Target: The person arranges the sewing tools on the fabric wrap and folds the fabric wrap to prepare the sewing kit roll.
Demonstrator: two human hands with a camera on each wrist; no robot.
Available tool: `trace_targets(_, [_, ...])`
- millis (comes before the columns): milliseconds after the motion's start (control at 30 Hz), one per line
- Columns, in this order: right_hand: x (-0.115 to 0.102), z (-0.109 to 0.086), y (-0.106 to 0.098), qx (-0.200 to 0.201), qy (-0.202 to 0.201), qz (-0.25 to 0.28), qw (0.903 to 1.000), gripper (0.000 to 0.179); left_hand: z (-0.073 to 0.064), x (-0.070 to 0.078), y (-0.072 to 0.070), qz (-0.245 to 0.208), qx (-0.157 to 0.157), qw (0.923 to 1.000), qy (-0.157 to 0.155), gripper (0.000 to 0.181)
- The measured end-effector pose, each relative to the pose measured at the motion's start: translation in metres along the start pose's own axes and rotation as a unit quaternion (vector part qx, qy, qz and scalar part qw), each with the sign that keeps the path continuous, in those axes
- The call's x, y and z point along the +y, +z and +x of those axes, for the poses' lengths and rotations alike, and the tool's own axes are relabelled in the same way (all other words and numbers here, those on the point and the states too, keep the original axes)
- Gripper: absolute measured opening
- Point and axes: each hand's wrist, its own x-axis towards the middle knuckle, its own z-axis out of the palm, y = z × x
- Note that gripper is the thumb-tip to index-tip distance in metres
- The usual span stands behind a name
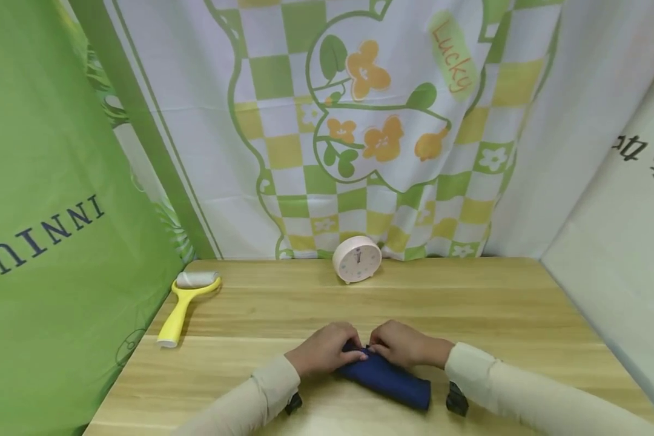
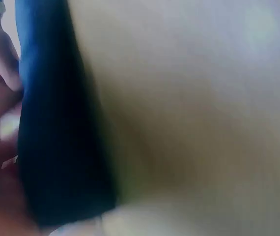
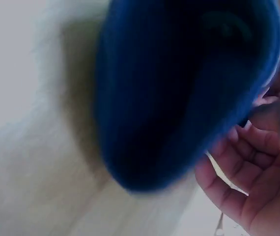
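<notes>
A dark blue, tube-like pouch (image 1: 390, 379) slants across the near part of the table, its right end lower. Its far edge is pinched by my left hand (image 1: 327, 348) near the left end. Close beside it, my right hand (image 1: 406, 345) pinches a small dark piece on the same edge. The hollow end of the pouch (image 3: 179, 93) faces the right wrist camera, with the right hand's curled fingers (image 3: 233, 167) along one side. In the left wrist view the pouch (image 2: 56, 123) is blurred, and the left hand is partly cut off.
A yellow-handled lint roller (image 1: 178, 312) lies at the table's left edge. A round pale pink clock (image 1: 357, 260) stands at the back, before a patterned curtain (image 1: 370, 200). Cloth walls, green (image 1: 60, 151) and white (image 1: 621, 242), flank the wooden table (image 1: 469, 297).
</notes>
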Motion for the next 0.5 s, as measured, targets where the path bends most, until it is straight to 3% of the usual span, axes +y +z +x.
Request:
trace_targets(67, [-0.004, -0.005, -0.007, 0.006, 0.007, -0.015, 0.9998, 0.02, -0.005, -0.004, -0.007, 0.047, -0.033, 0.9983, 0.012, 0.052])
trace_targets(133, [-0.009, -0.015, -0.014, 0.001, 0.019, -0.042, 0.999, 0.035, -0.011, -0.007, -0.015, 0.092, -0.054, 0.9941, 0.023, 0.068])
trace_targets(267, [-0.021, -0.037, -0.017, -0.025, 0.035, -0.118, 0.992, 0.064, -0.02, -0.013, -0.02, 0.143, -0.042, 0.9882, 0.035, 0.072])
trace_targets(500, [-0.02, -0.043, -0.004, -0.01, 0.014, -0.152, 0.9882, 0.043, -0.031, -0.022, -0.013, 0.169, -0.017, 0.9848, 0.035, 0.066])
